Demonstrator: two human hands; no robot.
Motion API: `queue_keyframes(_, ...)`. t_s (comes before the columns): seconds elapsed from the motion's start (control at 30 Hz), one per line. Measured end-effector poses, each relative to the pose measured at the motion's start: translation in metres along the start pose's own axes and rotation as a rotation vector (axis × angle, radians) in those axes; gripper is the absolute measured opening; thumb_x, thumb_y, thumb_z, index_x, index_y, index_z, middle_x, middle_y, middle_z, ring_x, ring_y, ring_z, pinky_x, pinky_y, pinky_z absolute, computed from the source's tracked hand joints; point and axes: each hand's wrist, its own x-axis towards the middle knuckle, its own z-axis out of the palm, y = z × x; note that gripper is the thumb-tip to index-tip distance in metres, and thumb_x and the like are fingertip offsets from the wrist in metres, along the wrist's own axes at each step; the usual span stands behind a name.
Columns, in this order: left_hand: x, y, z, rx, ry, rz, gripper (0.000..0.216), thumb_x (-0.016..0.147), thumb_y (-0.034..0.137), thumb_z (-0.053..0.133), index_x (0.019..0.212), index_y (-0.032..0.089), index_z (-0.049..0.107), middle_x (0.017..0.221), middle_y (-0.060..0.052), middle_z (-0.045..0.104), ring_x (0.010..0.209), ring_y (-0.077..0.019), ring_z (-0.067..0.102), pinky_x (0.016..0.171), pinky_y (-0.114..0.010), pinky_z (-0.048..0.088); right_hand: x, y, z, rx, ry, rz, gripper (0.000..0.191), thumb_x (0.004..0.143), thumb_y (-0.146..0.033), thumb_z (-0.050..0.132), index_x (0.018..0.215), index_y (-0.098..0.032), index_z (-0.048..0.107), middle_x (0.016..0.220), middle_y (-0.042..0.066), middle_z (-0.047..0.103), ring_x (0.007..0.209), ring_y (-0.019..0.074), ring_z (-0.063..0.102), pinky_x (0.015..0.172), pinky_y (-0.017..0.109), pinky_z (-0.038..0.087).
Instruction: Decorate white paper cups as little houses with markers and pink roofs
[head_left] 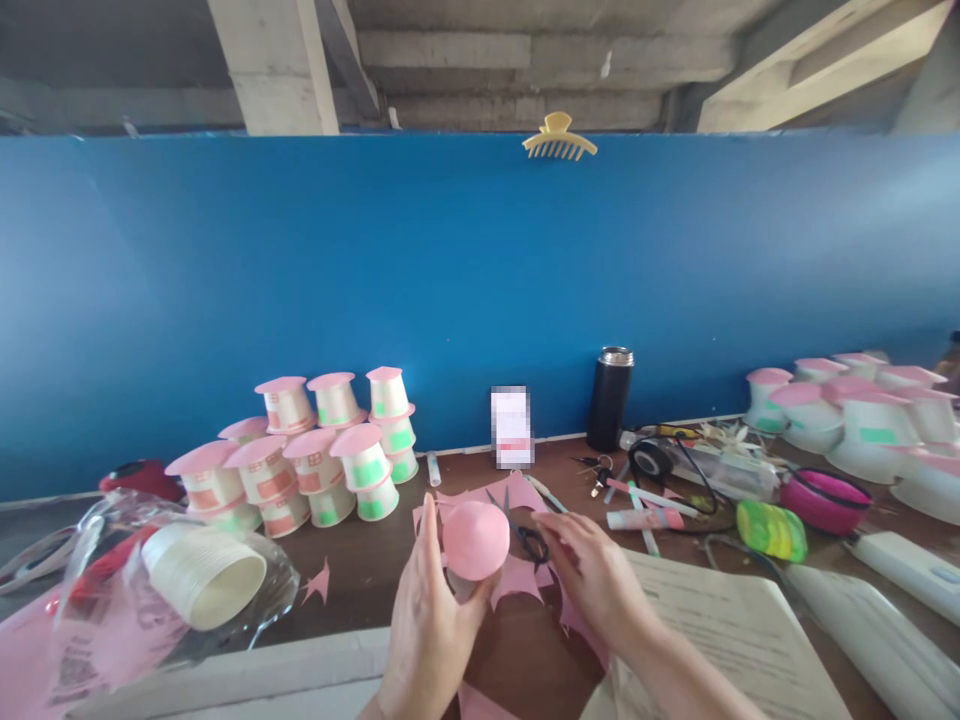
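My left hand (427, 625) is wrapped around a paper cup topped with a round pink paper lid (475, 540), holding it up over the table. My right hand (592, 575) rests just to the right with fingers loosely curled, touching pink paper scraps (517, 580) beside black-handled scissors (529, 540). What the right fingers hold, if anything, is hidden.
Stacked decorated cups with pink lids (315, 455) stand at the left, more of them (862, 415) at the far right. A sleeve of plain paper cups in plastic (202, 575) lies near left. A black flask (609, 398), tape roll (651, 462), glue sticks (645, 518) and a printed sheet (720, 620) crowd the right.
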Motion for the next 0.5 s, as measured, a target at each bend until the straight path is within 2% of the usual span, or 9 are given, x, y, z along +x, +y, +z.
queue_keyframes(0.13, -0.004, -0.004, 0.006, 0.024, -0.01, 0.029, 0.091, 0.08, 0.041, 0.067, 0.151, 0.015, 0.015, 0.144, -0.021, 0.046, 0.129, -0.0336, 0.048, 0.097, -0.046, 0.051, -0.001, -0.003, 0.015, -0.157, -0.107, 0.013, 0.029, 0.093, -0.024, 0.047, 0.117, -0.023, 0.064, 0.108, 0.007, 0.071, 0.1, 0.0244, 0.063, 0.085, 0.035, 0.048)
queue_keyframes(0.37, -0.009, -0.007, 0.012, 0.046, -0.034, 0.062, 0.09, 0.081, 0.037, 0.066, 0.151, 0.013, 0.015, 0.147, -0.021, 0.043, 0.131, -0.0333, 0.047, 0.099, -0.044, 0.05, 0.007, -0.01, 0.016, -0.355, -0.216, 0.086, 0.025, 0.087, -0.019, 0.054, 0.109, -0.021, 0.066, 0.099, 0.008, 0.071, 0.092, 0.0253, 0.064, 0.079, 0.035, 0.046)
queue_keyframes(0.5, -0.012, -0.012, 0.015, 0.033, -0.048, 0.046, 0.088, 0.082, 0.038, 0.065, 0.151, 0.014, 0.016, 0.149, -0.019, 0.04, 0.135, -0.0337, 0.041, 0.102, -0.045, 0.047, 0.017, -0.015, 0.019, -0.406, -0.273, 0.152, 0.017, 0.085, -0.015, 0.056, 0.098, -0.016, 0.067, 0.092, 0.009, 0.071, 0.087, 0.0227, 0.066, 0.077, 0.035, 0.047)
